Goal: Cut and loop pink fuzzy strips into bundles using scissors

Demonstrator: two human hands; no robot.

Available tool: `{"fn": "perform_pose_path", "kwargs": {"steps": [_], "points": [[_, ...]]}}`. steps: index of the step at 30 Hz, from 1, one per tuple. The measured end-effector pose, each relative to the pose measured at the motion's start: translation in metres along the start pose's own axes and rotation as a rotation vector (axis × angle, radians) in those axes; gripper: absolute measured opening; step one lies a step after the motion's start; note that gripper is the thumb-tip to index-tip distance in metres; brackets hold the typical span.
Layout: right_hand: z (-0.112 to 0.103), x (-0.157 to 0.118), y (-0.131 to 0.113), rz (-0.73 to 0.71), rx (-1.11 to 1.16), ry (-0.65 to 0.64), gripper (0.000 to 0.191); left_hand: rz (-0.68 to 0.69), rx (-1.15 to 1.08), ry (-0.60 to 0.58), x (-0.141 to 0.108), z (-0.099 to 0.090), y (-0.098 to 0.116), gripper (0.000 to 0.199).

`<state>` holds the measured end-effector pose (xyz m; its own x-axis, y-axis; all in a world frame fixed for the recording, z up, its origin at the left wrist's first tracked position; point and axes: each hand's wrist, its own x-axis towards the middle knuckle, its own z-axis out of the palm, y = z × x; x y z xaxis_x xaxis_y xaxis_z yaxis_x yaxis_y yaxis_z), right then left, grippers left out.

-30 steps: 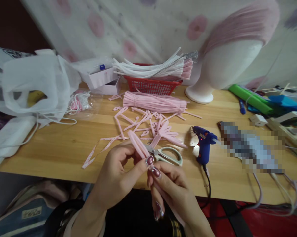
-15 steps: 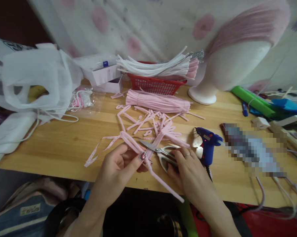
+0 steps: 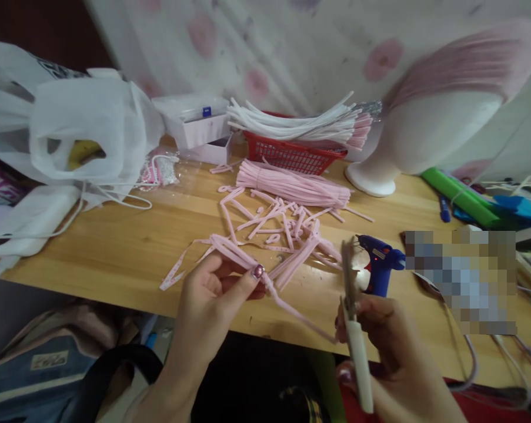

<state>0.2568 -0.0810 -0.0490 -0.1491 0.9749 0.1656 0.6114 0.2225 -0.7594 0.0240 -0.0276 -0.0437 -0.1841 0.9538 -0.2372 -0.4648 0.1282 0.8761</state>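
My left hand point(image 3: 221, 294) pinches a looped bundle of pink fuzzy stems point(image 3: 234, 251) near its twisted end, from which one stem runs down to the right. My right hand point(image 3: 380, 341) grips white-handled scissors point(image 3: 357, 352), raised upright with the blades pointing away from me. The tip of the long stem reaches the fingers of my right hand; whether they touch it is unclear. Beyond my left hand lies another pink stem bundle point(image 3: 298, 258), amid loose cut pink pieces point(image 3: 271, 220). A blue glue gun point(image 3: 380, 264) rests just past my right hand.
Behind the pieces lie a thick pink stem bunch point(image 3: 291, 185) and a red basket point(image 3: 287, 154) topped with white stems. A white mannequin head point(image 3: 433, 135) stands back right. Plastic bags point(image 3: 89, 129) and a white power strip point(image 3: 36, 217) occupy the left. A blurred-out item lies at right.
My right hand has taken hold of the scissors, lifted them off the table and moved right and toward me. My left hand still holds its bundle. The camera view has shifted slightly.
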Motion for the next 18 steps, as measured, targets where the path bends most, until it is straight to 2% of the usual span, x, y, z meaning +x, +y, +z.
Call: {"fn": "perform_pose_path", "kwargs": {"steps": [3,7,11,15,18], "points": [[0.01,-0.001,-0.008,-0.082,-0.19,0.02,0.048,-0.013,0.013,-0.024,-0.007,0.01,-0.006,0.014],[0.013,0.0,-0.015,-0.201,-0.376,0.03,0.04,-0.043,0.027,-0.091,-0.016,0.017,-0.013,0.016],[0.011,0.001,-0.013,-0.294,-0.404,0.063,0.036,-0.11,-0.021,-0.098,-0.023,0.019,-0.014,0.014],[0.007,-0.001,-0.009,-0.297,-0.44,0.062,0.034,-0.178,-0.04,-0.021,-0.031,0.02,-0.006,0.019],[0.005,0.0,-0.007,-0.307,-0.444,0.07,0.035,-0.216,-0.009,-0.025,-0.034,0.021,0.0,0.021]]}}
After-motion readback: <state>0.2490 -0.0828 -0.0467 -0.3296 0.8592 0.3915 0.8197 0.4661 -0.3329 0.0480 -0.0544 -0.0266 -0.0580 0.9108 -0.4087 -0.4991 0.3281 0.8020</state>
